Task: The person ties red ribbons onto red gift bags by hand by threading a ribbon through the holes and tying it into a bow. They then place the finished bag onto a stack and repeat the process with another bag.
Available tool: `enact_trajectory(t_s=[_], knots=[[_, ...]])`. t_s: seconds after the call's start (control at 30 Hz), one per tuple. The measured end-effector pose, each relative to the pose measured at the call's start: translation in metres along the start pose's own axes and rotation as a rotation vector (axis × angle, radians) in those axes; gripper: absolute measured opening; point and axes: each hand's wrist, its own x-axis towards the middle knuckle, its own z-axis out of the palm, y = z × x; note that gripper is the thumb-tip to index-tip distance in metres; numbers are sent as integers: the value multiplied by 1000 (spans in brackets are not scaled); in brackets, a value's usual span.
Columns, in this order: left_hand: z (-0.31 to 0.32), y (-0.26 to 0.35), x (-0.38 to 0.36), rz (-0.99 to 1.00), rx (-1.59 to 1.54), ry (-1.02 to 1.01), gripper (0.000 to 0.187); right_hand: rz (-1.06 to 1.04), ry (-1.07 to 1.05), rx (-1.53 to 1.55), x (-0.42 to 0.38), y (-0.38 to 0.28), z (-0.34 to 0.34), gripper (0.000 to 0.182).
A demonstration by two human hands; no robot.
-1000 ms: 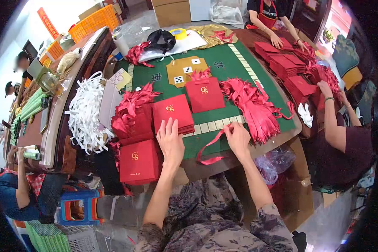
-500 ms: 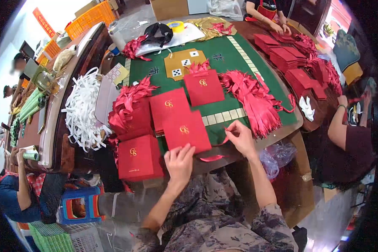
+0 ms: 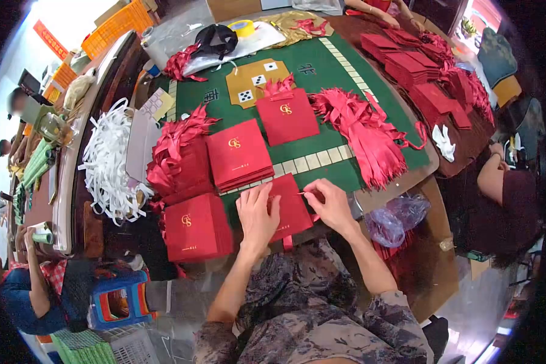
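A flat red gift bag [image 3: 292,209] with small gold print lies before me at the table's near edge. My left hand [image 3: 256,217] lies over its left side, fingers bent and thumb on its face, holding it. At its right edge my right hand [image 3: 329,206] pinches the pale tip of a ribbon between thumb and forefinger. A short pink-red ribbon end [image 3: 287,243] hangs below the bag. Just beyond is a stack of red bags [image 3: 239,155] with a gold logo. A finished-looking bag with ribbon loops [image 3: 287,116] lies behind, and a bundle of red ribbons [image 3: 370,142] lies to the right.
Left of me are another bag stack [image 3: 197,227], ribboned bags [image 3: 179,161] and a heap of white straps [image 3: 110,161]. More red bags [image 3: 412,68] lie at the far right, near a co-worker's arms. A blue stool [image 3: 122,300] and other people are at left.
The bag under my left hand has come off the stack, down towards me. My right hand has moved left to its edge with the ribbon. The view has shifted slightly.
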Motion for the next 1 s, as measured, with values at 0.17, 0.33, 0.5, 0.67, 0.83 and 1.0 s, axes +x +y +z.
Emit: enact_trajectory(t_s=[0.17,0.33,0.5,0.67,0.83,1.0], knots=[[16,-1,4,-8,203,-124,52,-20,48,-89,-1,6,9,16],[17,0,-4,-35,183,-161,57,-58,73,-107,-5,14,17,16],[9,6,-8,-46,118,-178,58,-110,133,-136,-7,12,18,15],[1,16,-8,-113,43,-182,54,-146,149,-47,-16,0,16,15],[-9,24,-11,-141,-55,-204,44,-195,120,-48,-24,-14,16,14],[-16,24,-11,-164,-204,-220,31,-195,155,-113,-26,-21,16,15]])
